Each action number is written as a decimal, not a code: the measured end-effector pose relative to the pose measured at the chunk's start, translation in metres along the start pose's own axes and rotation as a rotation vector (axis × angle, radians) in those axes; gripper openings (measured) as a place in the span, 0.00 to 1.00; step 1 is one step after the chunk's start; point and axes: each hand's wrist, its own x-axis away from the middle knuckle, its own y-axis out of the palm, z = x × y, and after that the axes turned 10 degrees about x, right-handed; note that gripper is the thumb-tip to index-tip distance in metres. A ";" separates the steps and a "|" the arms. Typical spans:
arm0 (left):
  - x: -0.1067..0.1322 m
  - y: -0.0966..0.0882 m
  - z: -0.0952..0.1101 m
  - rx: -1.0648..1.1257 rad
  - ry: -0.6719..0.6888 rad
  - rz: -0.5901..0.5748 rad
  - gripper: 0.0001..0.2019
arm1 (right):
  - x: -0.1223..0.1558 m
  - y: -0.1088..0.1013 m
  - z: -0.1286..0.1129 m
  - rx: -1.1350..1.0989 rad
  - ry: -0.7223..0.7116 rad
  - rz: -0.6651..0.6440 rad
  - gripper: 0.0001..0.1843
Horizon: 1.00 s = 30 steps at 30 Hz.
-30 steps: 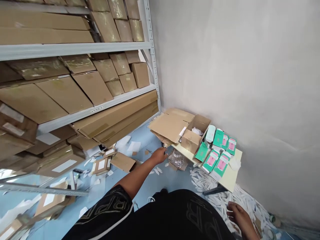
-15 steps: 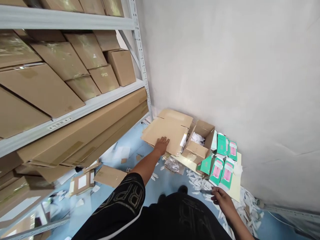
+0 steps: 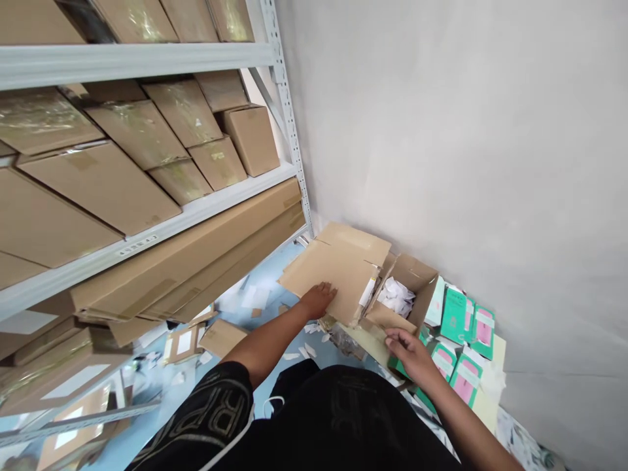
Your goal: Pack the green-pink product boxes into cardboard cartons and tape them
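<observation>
**Q:** Item 1, nearest zone. What lies under your arms?

**A:** Your black garment (image 3: 343, 418) fills the bottom edge. Both your forearms extend forward over it.

**Q:** Item 2. What is your right hand doing?

**A:** Your right hand (image 3: 409, 347) sits at the near wall of the open box (image 3: 417, 273), with the fingers curled against its edge. It cannot be determined whether they clamp the cardboard. Green packets (image 3: 464, 376) lie just beside this hand on a pale board (image 3: 490, 396).

**Q:** Item 3. And your left hand?

**A:** Your left hand (image 3: 320, 299) lies palm down on the flattened carton (image 3: 338, 265). The fingers are apart and grip nothing.

**Q:** Item 4. Where are the carton and the box?

**A:** The flattened carton lies tilted, just beside the open box on its left. The box stands upright with its top open and white paper scraps (image 3: 395, 297) inside. Both sit at the foot of the wall, between the shelf rack and the packets.

**Q:** Item 5, far zone?

**A:** The blue floor (image 3: 267, 294) is littered with paper bits. The shelf rack (image 3: 147, 232) on your left carries brown cartons (image 3: 250, 137). The plain wall (image 3: 441, 131) stands behind.
</observation>
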 end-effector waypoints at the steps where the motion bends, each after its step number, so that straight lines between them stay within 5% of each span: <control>1: 0.001 -0.005 0.003 -0.001 0.001 -0.004 0.48 | -0.007 0.002 -0.007 0.002 -0.027 -0.028 0.25; 5: 0.005 -0.039 0.012 0.036 0.055 0.037 0.40 | -0.024 0.014 -0.024 -0.010 -0.084 -0.070 0.24; 10: 0.009 -0.109 0.000 0.093 0.118 0.217 0.27 | -0.022 0.036 -0.025 -0.021 -0.030 0.026 0.25; 16: 0.034 -0.189 -0.041 0.217 0.195 0.512 0.20 | -0.007 0.085 -0.025 -0.045 0.090 0.221 0.26; 22: 0.077 -0.247 -0.089 0.751 0.125 0.831 0.25 | -0.006 0.134 -0.054 -0.009 0.070 0.392 0.28; 26: 0.082 -0.271 -0.094 1.192 0.238 0.880 0.30 | 0.004 0.131 -0.078 0.071 -0.002 0.599 0.26; 30: 0.067 -0.269 -0.065 1.508 0.348 0.703 0.27 | 0.035 0.091 -0.092 0.102 -0.065 1.030 0.35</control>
